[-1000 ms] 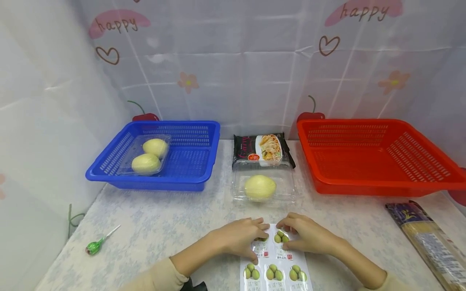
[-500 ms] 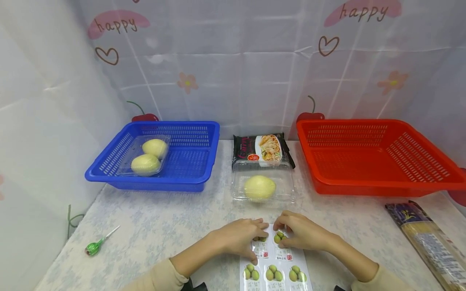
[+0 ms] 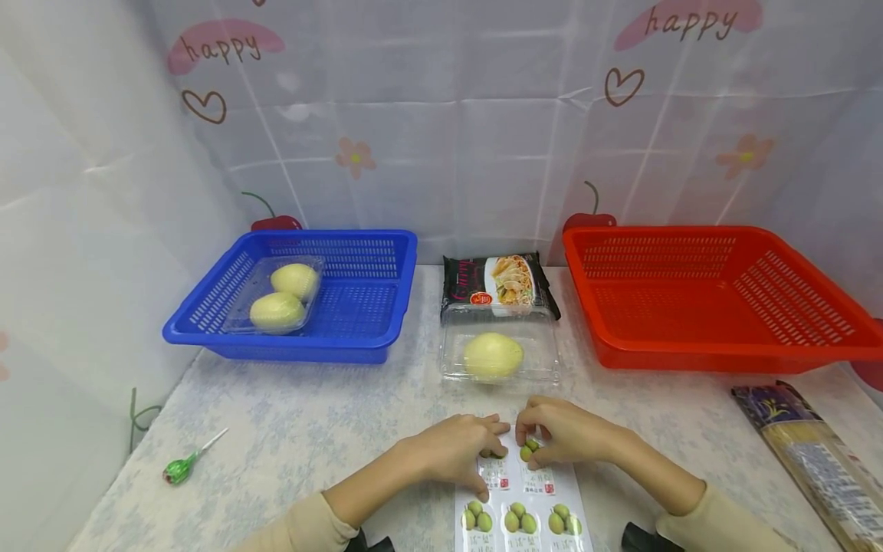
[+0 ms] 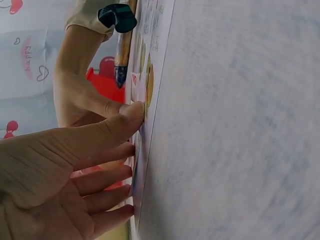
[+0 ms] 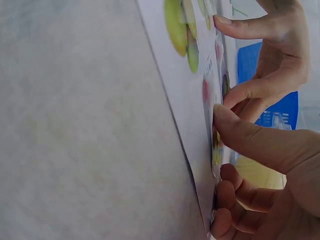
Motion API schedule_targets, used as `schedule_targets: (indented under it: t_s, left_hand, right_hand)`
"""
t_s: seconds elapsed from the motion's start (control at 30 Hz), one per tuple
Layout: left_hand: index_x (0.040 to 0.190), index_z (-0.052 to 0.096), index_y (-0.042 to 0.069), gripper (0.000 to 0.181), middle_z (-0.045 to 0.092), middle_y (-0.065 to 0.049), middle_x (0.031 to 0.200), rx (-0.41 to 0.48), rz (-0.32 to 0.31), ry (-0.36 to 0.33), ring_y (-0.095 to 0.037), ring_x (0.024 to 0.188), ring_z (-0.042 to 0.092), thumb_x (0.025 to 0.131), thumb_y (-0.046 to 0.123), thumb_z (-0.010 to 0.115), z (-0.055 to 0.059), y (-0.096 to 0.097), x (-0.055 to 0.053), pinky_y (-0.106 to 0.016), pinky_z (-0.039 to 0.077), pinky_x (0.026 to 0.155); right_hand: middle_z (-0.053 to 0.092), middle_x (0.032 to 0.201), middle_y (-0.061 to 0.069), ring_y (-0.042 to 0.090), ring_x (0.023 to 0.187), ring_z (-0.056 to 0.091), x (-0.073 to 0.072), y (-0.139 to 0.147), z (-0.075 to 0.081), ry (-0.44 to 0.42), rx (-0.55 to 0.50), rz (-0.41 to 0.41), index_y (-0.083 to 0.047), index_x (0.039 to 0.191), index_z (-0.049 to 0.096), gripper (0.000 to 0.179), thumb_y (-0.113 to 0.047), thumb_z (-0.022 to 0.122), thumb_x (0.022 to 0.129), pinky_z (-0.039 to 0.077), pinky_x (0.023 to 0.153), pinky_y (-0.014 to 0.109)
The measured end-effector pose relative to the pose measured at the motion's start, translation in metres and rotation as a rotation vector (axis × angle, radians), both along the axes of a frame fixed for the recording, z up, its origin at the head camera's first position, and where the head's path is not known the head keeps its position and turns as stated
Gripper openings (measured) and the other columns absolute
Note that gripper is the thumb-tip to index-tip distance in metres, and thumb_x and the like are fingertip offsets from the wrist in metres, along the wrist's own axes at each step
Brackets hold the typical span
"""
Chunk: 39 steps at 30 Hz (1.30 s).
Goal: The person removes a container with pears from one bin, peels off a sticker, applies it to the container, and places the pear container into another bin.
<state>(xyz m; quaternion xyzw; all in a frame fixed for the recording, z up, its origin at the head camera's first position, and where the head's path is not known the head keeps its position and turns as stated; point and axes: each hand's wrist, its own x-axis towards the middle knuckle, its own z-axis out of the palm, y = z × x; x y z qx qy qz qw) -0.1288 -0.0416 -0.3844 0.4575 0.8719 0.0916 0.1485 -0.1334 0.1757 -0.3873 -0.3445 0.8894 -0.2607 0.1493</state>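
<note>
A white sheet of stickers [image 3: 520, 502] printed with green fruit lies flat on the table at the bottom centre of the head view. My left hand [image 3: 458, 452] rests on its upper left part, fingers spread and fairly straight, the thumb lower on the sheet. At the upper right sticker [image 3: 529, 475], my right hand [image 3: 569, 433] has its fingers curled with thumb and fingertips on the sticker. In the right wrist view that sticker [image 5: 210, 95] seems slightly raised from the sheet, its edge by the thumb [image 5: 227, 117]. The fingers partly cover its printed fruit.
Behind the hands stands a clear box holding one yellow-green fruit [image 3: 493, 356], with a black noodle packet [image 3: 469, 284] behind it. A blue basket [image 3: 290, 349] with a fruit box is at left, a red basket [image 3: 690, 356] at right. A lollipop [image 3: 181, 468] and long noodle pack [image 3: 800, 445] lie sideward.
My right hand has shifted slightly left and away from me across the upper right sticker, its fingertips drawing nearer the thumb. My left hand has stayed put.
</note>
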Motion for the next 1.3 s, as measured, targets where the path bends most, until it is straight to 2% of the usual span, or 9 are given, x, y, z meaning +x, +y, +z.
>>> schedule_targets:
  t_s: [0.17, 0.5, 0.63, 0.73, 0.9, 1.13, 1.3]
  left_hand:
    - [0.113, 0.069, 0.019, 0.053, 0.048, -0.001, 0.139, 0.007, 0.006, -0.007, -0.016, 0.131, 0.041, 0.065, 0.037, 0.083, 0.001, -0.001, 0.000, -0.030, 0.035, 0.106]
    - [0.115, 0.068, 0.019, 0.054, 0.048, -0.002, 0.140, -0.001, -0.005, -0.004, -0.016, 0.131, 0.042, 0.067, 0.040, 0.081, 0.001, -0.001, -0.001, -0.032, 0.037, 0.105]
    - [0.113, 0.069, 0.016, 0.046, 0.050, -0.004, 0.137, 0.042, -0.023, -0.007, -0.018, 0.129, 0.044, 0.075, 0.040, 0.076, 0.000, -0.002, -0.002, -0.030, 0.037, 0.105]
    - [0.112, 0.070, 0.015, 0.036, 0.052, -0.005, 0.135, 0.062, -0.020, -0.001, -0.018, 0.128, 0.046, 0.081, 0.033, 0.073, 0.000, -0.001, -0.002, -0.029, 0.037, 0.105]
    - [0.111, 0.070, 0.017, 0.033, 0.054, -0.003, 0.133, 0.035, -0.002, 0.037, -0.016, 0.126, 0.048, 0.079, 0.020, 0.076, 0.000, 0.001, -0.001, -0.028, 0.037, 0.104]
    - [0.112, 0.069, 0.018, 0.036, 0.055, -0.002, 0.132, 0.040, 0.005, 0.035, -0.016, 0.124, 0.049, 0.077, 0.017, 0.077, 0.000, 0.003, 0.000, -0.027, 0.039, 0.103]
    - [0.122, 0.064, 0.021, 0.045, 0.052, -0.001, 0.135, -0.003, 0.012, 0.022, -0.015, 0.126, 0.047, 0.079, 0.019, 0.075, 0.000, 0.004, 0.001, -0.030, 0.040, 0.103]
  right_hand:
    - [0.050, 0.081, -0.009, 0.005, 0.067, 0.046, -0.005, -0.001, 0.001, -0.021, 0.007, 0.028, -0.021, 0.087, 0.064, 0.025, -0.018, 0.082, 0.070, 0.040, 0.059, 0.020]
    - [0.048, 0.074, -0.010, 0.004, 0.066, 0.044, -0.008, -0.001, 0.000, -0.005, 0.018, 0.037, -0.020, 0.078, 0.061, 0.025, -0.020, 0.084, 0.067, 0.039, 0.059, 0.019]
    - [0.048, 0.071, -0.009, 0.004, 0.065, 0.044, -0.006, -0.002, 0.000, 0.002, 0.015, -0.016, -0.016, 0.078, 0.060, 0.029, -0.022, 0.085, 0.066, 0.040, 0.058, 0.019]
    - [0.049, 0.069, -0.009, 0.004, 0.064, 0.044, -0.001, -0.002, 0.000, 0.029, 0.004, -0.090, -0.013, 0.076, 0.060, 0.030, -0.021, 0.087, 0.063, 0.041, 0.057, 0.020]
    - [0.053, 0.070, -0.008, 0.005, 0.065, 0.047, 0.012, -0.002, -0.001, 0.051, -0.018, -0.186, -0.009, 0.079, 0.065, 0.024, -0.014, 0.085, 0.065, 0.043, 0.057, 0.020]
    - [0.059, 0.078, -0.004, 0.004, 0.068, 0.051, 0.021, -0.002, -0.005, 0.014, -0.095, -0.219, 0.000, 0.094, 0.068, 0.030, -0.008, 0.082, 0.068, 0.047, 0.060, 0.020]
    - [0.057, 0.074, -0.005, 0.002, 0.064, 0.048, 0.020, 0.000, -0.007, -0.014, -0.155, -0.217, 0.000, 0.092, 0.067, 0.020, -0.004, 0.076, 0.074, 0.045, 0.056, 0.020]
